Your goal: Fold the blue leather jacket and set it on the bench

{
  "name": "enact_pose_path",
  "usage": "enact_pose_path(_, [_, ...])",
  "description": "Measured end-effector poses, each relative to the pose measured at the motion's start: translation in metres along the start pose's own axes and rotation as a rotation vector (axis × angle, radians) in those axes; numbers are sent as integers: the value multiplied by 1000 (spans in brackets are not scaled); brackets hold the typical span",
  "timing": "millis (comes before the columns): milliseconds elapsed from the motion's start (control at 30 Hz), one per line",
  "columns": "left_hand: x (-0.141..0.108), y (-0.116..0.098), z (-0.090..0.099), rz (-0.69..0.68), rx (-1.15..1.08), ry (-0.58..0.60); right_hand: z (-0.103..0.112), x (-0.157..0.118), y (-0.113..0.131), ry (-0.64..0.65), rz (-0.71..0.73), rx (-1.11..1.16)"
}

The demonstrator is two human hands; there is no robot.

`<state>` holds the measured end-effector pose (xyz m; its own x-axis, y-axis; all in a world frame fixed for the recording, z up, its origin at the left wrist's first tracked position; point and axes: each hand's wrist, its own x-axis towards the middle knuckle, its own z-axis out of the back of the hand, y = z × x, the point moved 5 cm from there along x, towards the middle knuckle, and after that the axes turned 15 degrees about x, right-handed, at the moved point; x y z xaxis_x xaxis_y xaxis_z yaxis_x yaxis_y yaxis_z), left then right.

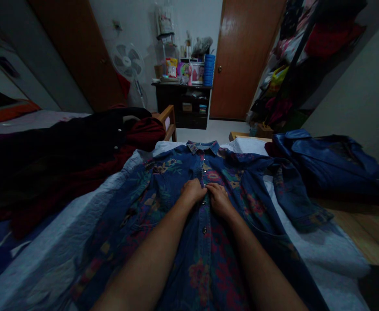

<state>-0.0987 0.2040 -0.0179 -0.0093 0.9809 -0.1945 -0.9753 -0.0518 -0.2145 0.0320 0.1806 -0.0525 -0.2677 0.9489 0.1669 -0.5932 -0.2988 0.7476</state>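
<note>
A blue denim shirt [163, 190] with a floral print lies spread face up, its collar at the far end and its sleeves out to the sides. Metal buttons run down the front placket [204, 250]. My left hand [192, 191] is closed on the placket's left side at chest height. Close beside it, my right hand [219, 198] pinches the other side of the same placket. The thumbs nearly meet at a button there; the fingertips are partly hidden, so whether that button is fastened I cannot tell.
Under the shirt is a pale quilted cover [322, 246]. Dark and maroon clothes [112, 147] are heaped on the left. A folded blue jacket [332, 160] lies on the right over a wooden surface [367, 229]. Beyond stand a white fan [128, 62] and a dark cabinet [181, 106].
</note>
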Motion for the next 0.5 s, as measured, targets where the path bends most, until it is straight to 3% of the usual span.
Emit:
enact_pose_path(133, [2,-1,-3,91,13,-8,11,13,1,118,8,43])
enact_pose_path(267, [-1,-1,-7,86,48,-41,19,34,3,215,-44,87])
enact_pose_path(500, [-3,1,-11,50,84,-93,8,39,5,-28,-71,-76])
